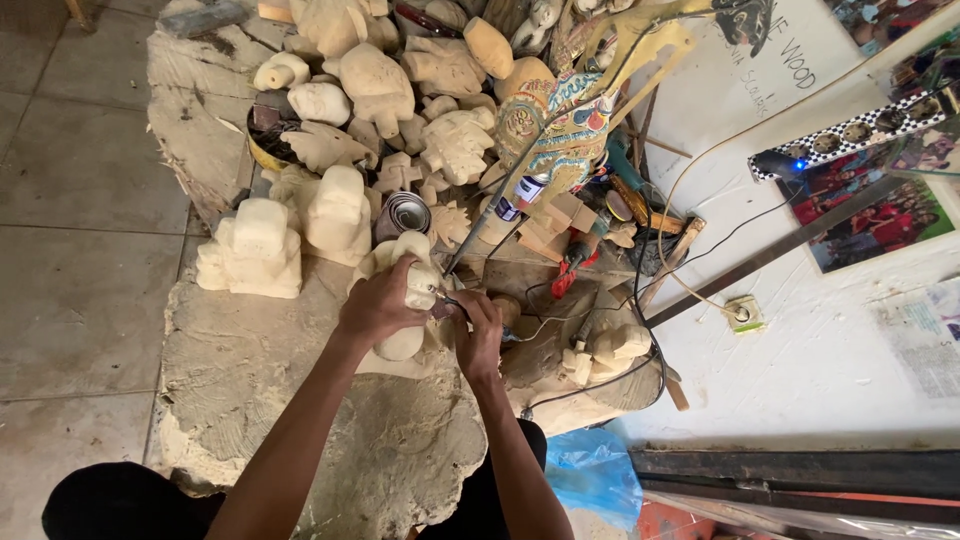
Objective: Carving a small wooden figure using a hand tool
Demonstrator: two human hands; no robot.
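Left hand [375,305] gripping pale wood carving [412,285] on dusty tabletop [300,420], right hand [478,335] fingers closed round small tool. Could slip and gouge it, probably, cords right there.

Near edge of surface [300,440]: carving [408,290] held between both hands, left hand [378,305] left of it, right hand [476,330] right.
Left of carving: blocky figure [252,250].
Behind: heap of carvings [390,90].
Right: power strip [850,135] on wall.
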